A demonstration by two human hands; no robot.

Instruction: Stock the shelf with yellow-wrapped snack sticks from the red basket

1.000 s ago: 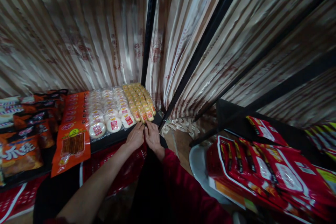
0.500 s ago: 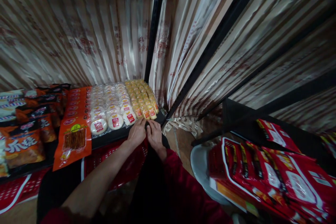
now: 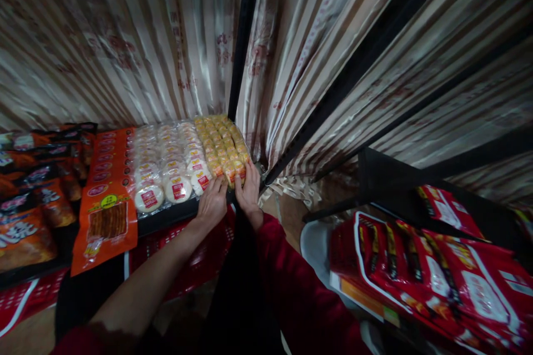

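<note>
Small round snacks in yellow wrappers (image 3: 220,144) stand in tight rows at the right end of a black shelf (image 3: 169,219). My left hand (image 3: 213,203) rests at their front left corner, fingers stretched forward and touching the front packs. Along their front right side lies my right hand (image 3: 250,191), its fingers extended against the wrappers. Neither hand is closed round a pack; my left fingertips are partly hard to make out. Left of the yellow rows are white round cakes (image 3: 177,188) in clear wrap with red labels.
An orange snack bag (image 3: 106,216) and several orange-and-black bags (image 3: 25,233) lie further left. Red baskets sit below the shelf. At right stands a red basket (image 3: 362,266) of red packs on a grey stool (image 3: 314,249). Black posts (image 3: 245,39) and a striped curtain (image 3: 166,39) rise behind.
My hands have moved apart. The right one has shifted forward from the shelf's front edge to the yellow packs' right side; the left has moved slightly left. The view has shifted slightly.
</note>
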